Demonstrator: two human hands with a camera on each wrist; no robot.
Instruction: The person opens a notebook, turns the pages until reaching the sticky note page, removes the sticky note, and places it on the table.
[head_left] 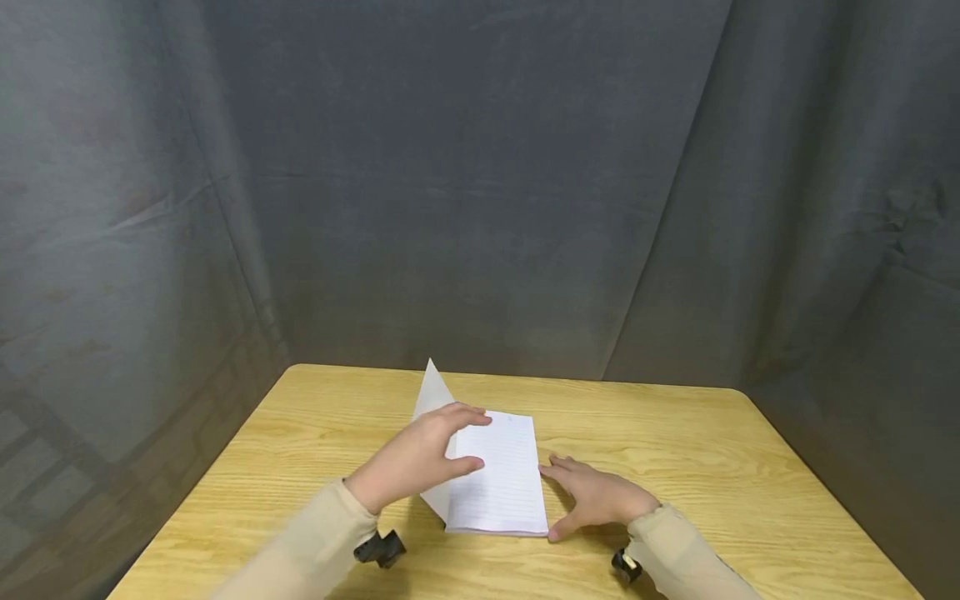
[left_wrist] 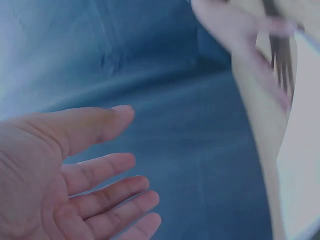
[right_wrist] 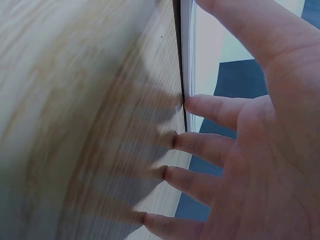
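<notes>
An opened notebook (head_left: 501,479) with a white lined page lies on the table in the head view. Its front cover (head_left: 432,393) stands raised at the left side, pale on the inside. My left hand (head_left: 423,454) is above the notebook's left part with fingers extended and thumb apart, partly hiding the cover; the left wrist view shows nothing in its palm. At the notebook's right edge my right hand (head_left: 596,493) touches the page block with its thumb and index finger, the other fingertips (right_wrist: 172,175) resting on the wood.
The light wooden table (head_left: 660,425) has rounded far corners. Grey curtains (head_left: 480,192) hang behind it and on both sides. Each wrist carries a small black camera (head_left: 380,549) near the beige sleeve (head_left: 307,537).
</notes>
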